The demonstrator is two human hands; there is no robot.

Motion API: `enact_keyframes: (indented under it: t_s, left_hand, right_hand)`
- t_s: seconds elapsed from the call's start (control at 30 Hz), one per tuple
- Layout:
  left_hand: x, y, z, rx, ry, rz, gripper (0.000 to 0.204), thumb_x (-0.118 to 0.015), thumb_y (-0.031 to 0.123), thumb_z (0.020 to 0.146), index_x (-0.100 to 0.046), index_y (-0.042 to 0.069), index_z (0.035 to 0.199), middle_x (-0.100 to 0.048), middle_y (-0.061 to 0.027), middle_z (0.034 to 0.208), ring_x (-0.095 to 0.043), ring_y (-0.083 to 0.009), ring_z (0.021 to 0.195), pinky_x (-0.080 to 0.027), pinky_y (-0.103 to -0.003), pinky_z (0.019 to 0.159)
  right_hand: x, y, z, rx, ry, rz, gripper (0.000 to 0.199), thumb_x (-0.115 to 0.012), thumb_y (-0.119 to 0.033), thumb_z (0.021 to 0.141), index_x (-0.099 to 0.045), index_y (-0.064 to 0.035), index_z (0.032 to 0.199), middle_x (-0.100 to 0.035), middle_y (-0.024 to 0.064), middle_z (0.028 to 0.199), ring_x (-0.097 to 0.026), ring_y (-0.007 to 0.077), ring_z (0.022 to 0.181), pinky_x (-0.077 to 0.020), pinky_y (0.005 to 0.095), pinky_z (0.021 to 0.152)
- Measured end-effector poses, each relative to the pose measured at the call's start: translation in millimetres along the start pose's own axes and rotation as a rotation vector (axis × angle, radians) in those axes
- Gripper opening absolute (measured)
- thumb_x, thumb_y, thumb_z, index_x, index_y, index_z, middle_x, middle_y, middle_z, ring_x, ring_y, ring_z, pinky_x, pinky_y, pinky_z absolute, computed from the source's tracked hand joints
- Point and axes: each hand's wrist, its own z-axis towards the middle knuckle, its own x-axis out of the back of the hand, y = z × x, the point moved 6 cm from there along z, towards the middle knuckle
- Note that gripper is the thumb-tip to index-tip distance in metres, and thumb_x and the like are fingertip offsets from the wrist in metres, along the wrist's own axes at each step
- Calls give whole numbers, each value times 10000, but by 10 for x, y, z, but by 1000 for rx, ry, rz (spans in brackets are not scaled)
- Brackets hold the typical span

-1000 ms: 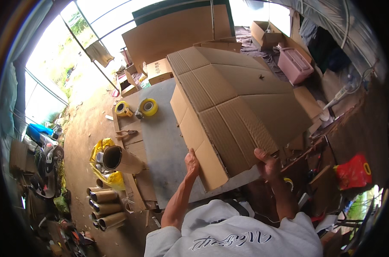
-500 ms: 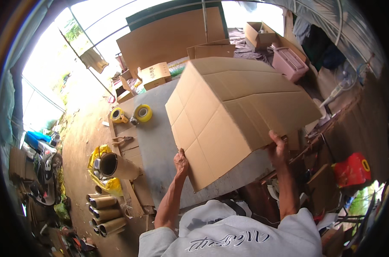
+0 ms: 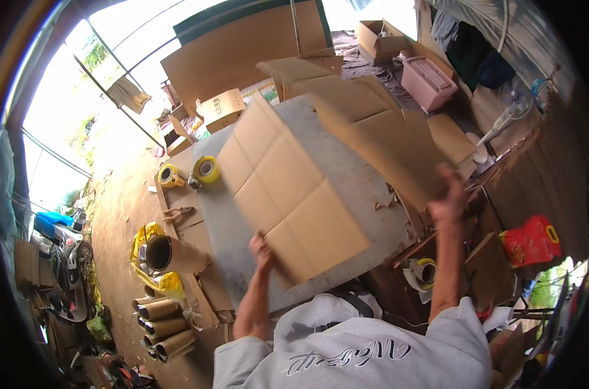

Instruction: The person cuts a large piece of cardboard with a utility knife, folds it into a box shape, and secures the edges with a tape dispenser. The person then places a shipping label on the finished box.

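Brown cardboard [image 3: 291, 191] is over the grey surface [image 3: 356, 188], pinched in my left hand [image 3: 261, 251]; my blurry right hand [image 3: 448, 200] grips a second piece [image 3: 385, 136].

1. On the desk [image 3: 229, 256], near its left edge, there is one roll of yellow tape [image 3: 214, 169].
2. A pair of pliers [image 3: 180, 211] lies at the left side.
3. One wide cardboard tube [image 3: 184, 254] is beside a yellow plastic bag [image 3: 168, 283].
4. Several narrower tubes [image 3: 168, 327] are stacked on the ground.
5. Behind, a pink storage box [image 3: 428, 83] is near an open carton [image 3: 377, 45].
6. At the right, there is a red container [image 3: 528, 244] with yellow handle.
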Motion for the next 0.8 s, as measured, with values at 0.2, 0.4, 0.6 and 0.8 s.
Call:
enact_keyframes:
  t_s: [0.2,0.4,0.6,0.8]
  left_hand:
    - [1673,-406,-460,389,260,360,500,-596,442,1055,-529,13,808,-474,-102,692,-404,-209,660,-367,-437,592]
    - [1603,171,-398,361,171,537,479,-537,434,1075,-565,15,845,-618,-160,834,-478,-252,664,-401,-451,612]
    - [1600,-109,-567,350,38,724,412,-537,386,1051,-652,-9,1020,-632,-290,1309,-713,-410,863,-516,-523,760]
    - [1843,-471,-1062,474,85,596,562,-734,374,930,-584,-41,1278,-653,-232,1176,-651,-413,990,-519,-491,873]
  right_hand:
    - [359,45,107,-65,34,-220,285,-732,-234,943,-702,-66,1171,-759,83,992,-748,177,793,-611,312,570]
    - [298,1878,-204,-164,88,-345,223,-751,-205,924,-706,-1,1002,-718,99,749,-676,207,514,-553,308,450]
    - [1294,3674,-351,-525,410,-376,235,-740,-211,970,-671,1,894,-698,92,702,-665,193,518,-512,293,439]
    - [2040,4352,-609,-721,484,-452,172,-743,-178,963,-660,-31,928,-696,92,775,-679,180,608,-518,288,465]
